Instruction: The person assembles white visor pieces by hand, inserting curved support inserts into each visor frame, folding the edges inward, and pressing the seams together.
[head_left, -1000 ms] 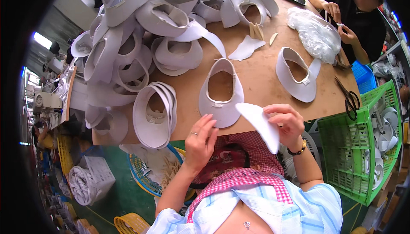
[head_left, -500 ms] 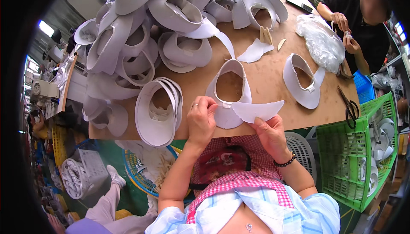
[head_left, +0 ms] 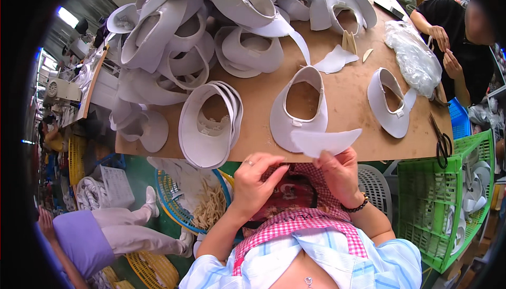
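Observation:
My right hand (head_left: pixel 338 175) pinches a white crescent-shaped piece (head_left: pixel 332 142) between thumb and fingers, at the table's near edge. The piece partly overlaps the brim of a white visor-shaped cap (head_left: pixel 283 131), which lies on the table with its band ring toward the far side. My left hand (head_left: pixel 258 183) hovers just off the table edge, below that cap. Its fingers are loosely bent, the thumb apart from them, and nothing shows in it. Left of the cap stands a nested stack of white visors (head_left: pixel 191 131); a single visor (head_left: pixel 392 117) lies to the right.
A large heap of white visors (head_left: pixel 174 46) covers the table's far left. White scraps (head_left: pixel 336 59), a clear plastic bag (head_left: pixel 414 59) and black scissors (head_left: pixel 441 141) lie rightward. A green crate (head_left: pixel 427 199) and blue basket (head_left: pixel 176 207) stand below. Co-worker's hands (head_left: pixel 448 51) work at far right.
My left hand has come away from the cap's brim and drawn back toward me. The right hand still holds the crescent piece. The whole view has shifted slightly.

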Demonstrator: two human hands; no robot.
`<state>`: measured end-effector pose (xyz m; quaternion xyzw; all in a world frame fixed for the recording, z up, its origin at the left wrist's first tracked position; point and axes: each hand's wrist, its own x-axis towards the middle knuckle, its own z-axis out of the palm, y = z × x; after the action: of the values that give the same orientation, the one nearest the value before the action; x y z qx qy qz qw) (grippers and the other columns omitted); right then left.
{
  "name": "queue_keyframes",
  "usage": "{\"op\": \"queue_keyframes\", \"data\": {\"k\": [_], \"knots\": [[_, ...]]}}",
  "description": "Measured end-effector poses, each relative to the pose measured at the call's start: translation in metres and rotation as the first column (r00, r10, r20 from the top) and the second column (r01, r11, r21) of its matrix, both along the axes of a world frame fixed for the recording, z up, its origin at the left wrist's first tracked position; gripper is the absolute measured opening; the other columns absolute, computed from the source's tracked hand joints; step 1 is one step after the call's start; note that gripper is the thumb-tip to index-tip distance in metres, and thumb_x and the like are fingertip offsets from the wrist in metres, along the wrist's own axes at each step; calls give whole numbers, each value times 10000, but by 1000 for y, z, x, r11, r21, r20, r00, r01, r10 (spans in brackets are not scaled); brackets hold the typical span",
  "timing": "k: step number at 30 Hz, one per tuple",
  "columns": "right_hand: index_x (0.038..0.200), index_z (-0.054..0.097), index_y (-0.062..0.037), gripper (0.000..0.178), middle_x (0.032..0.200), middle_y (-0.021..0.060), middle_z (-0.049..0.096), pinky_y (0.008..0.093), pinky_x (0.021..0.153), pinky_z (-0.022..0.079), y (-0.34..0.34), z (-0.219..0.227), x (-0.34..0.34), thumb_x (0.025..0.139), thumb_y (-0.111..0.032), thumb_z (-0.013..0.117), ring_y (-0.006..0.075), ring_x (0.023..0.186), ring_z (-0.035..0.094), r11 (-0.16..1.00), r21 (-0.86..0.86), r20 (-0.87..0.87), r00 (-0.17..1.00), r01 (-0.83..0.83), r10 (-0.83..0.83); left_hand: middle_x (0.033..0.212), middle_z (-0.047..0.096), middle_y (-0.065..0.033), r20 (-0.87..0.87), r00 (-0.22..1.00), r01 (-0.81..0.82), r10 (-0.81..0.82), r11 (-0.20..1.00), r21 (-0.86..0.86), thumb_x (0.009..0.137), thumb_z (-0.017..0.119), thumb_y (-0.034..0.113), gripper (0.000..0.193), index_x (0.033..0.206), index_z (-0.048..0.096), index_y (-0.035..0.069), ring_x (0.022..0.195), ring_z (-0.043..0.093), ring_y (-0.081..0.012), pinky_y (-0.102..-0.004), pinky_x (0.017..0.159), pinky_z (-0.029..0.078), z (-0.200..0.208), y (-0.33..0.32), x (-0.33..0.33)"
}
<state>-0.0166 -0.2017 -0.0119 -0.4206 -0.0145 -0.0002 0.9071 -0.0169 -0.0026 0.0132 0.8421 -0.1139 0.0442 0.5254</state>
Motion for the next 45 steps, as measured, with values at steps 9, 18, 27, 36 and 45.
{"op": "queue_keyframes", "data": {"k": [9, 18, 27, 36, 45], "knots": [[1145, 541, 30, 260, 1114, 101, 605, 325, 924, 468, 4, -3, 6, 901, -37, 597, 164, 1023, 582, 987, -80, -68, 987, 138, -144, 850, 607, -89, 352, 936, -106, 31, 974, 198, 732, 723, 90, 90, 804, 677, 62, 821, 576, -277, -382, 720, 485, -34, -30, 33], [1097, 515, -23, 193, 1041, 72, 593, 333, 831, 498, -9, -23, 6, 929, -98, 574, 154, 914, 595, 973, -133, -33, 980, 189, -194, 865, 515, -147, 342, 919, 107, -194, 960, 257, 796, 550, 81, 99, 836, 511, -1, 838, 500, -311, -387, 752, 427, -25, -15, -2], [1030, 603, 31, 173, 854, 98, 649, 256, 652, 473, 12, 13, -19, 883, -56, 630, 138, 716, 577, 917, -396, 68, 995, -40, 72, 712, 605, -130, -386, 892, 377, -236, 858, 348, 897, 615, 233, 238, 884, 517, 17, 660, 611, -260, -354, 599, 463, -34, 59, -75], [1057, 588, 46, 219, 954, 129, 646, 284, 739, 507, 1, -24, -49, 856, -2, 660, 170, 827, 606, 779, -598, 50, 961, -189, 271, 843, 590, 23, -161, 971, 4, -176, 685, -728, 860, 679, 53, 66, 851, 623, 19, 748, 528, -36, -205, 647, 432, -17, 6, -54], [722, 563, -51, 224, 610, -8, 556, 196, 462, 357, -5, 36, 1, 876, -176, 667, 49, 526, 493, 781, -619, -57, 996, -84, 62, 846, 625, 3, -184, 980, -26, -73, 875, -483, 874, 654, 73, 57, 857, 650, 19, 778, 551, -74, -251, 716, 478, 8, 22, 14]]}}
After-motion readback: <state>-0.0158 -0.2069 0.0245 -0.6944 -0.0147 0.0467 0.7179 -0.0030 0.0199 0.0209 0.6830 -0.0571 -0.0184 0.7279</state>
